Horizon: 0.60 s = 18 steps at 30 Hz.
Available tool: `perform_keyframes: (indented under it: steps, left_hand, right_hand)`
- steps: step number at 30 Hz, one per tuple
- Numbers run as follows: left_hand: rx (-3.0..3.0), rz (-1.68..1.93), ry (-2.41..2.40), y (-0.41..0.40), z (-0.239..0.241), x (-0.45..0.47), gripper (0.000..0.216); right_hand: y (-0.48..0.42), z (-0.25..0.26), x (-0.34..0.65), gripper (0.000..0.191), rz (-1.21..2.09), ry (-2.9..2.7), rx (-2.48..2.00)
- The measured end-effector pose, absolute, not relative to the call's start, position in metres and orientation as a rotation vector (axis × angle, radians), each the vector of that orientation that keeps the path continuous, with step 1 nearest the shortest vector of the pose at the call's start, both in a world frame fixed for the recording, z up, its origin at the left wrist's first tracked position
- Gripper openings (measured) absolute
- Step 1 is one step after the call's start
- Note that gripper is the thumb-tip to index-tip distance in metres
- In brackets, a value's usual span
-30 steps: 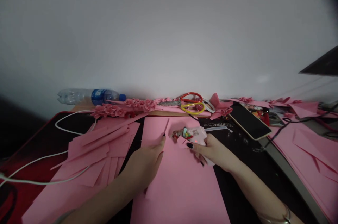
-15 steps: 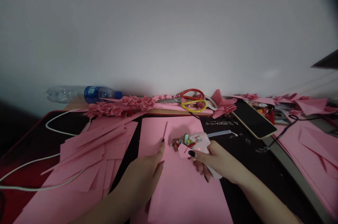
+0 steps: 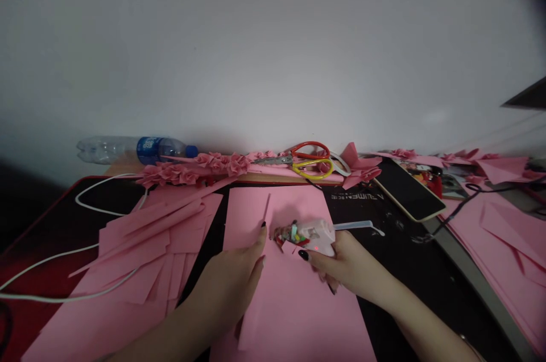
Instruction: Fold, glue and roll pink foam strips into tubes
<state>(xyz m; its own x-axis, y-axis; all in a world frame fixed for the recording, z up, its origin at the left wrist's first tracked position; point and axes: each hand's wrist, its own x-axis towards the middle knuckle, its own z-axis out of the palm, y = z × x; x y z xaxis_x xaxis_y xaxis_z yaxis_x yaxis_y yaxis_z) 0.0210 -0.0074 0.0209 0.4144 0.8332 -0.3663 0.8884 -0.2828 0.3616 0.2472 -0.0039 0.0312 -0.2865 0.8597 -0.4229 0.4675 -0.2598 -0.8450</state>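
My right hand (image 3: 347, 265) is wrapped around a pale hot glue gun (image 3: 318, 234) with a small red light on its side. A translucent glue stick (image 3: 354, 225) pokes out of its back end, and colourful bits cover its front. Close to my right thumb, a small pink paper piece (image 3: 290, 248) lies against the gun. My left hand (image 3: 232, 276) is over the pink sheets (image 3: 307, 316), its index finger and thumb at a thin pink paper strip (image 3: 267, 205) whose upper end sticks out past the fingertip. The strip's lower part is hidden by the hand. The gun's nose points toward the left fingers.
Loose pink papers (image 3: 149, 265) and a white cable (image 3: 51, 297) lie left. Behind are a plastic bottle (image 3: 111, 149), folded paper flowers (image 3: 187, 174) and scissors (image 3: 313, 168). A phone (image 3: 412, 194) and more pink paper (image 3: 503, 248) are on the right.
The glue gun has tilted and shifted slightly left, its nose nearer my left fingers. The small paper piece by my right thumb has turned with it. My left hand is nearly still.
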Motion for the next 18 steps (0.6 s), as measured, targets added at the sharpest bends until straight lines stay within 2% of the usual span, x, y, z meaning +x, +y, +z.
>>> perform_keyframes:
  steps: [3, 8, 11, 14, 18]
  left_hand:
    - [2.167, -0.141, 1.454, -0.0072, 0.0206, 0.0206, 0.055]
    - [2.184, -0.144, 1.454, -0.0069, 0.0201, 0.0211, 0.055]
    - [2.195, -0.141, 1.462, -0.0075, 0.0214, 0.0214, 0.055]
    - [2.203, -0.134, 1.472, -0.0074, 0.0231, 0.0217, 0.054]
    - [2.207, -0.146, 1.451, -0.0065, 0.0239, 0.0215, 0.054]
  right_hand:
    - [-0.0055, 0.0296, 0.2492, 0.013, 1.368, -1.832, -1.620]
    - [-0.0041, 0.0306, 0.2512, 0.025, 1.031, -2.140, -1.586]
    - [-0.0029, 0.0314, 0.2513, 0.023, 0.895, -2.228, -1.456]
    - [-0.0019, 0.0306, 0.2521, 0.020, 0.837, -2.252, -1.374]
    - [0.0004, 0.0289, 0.2541, 0.021, 0.932, -2.200, -1.455]
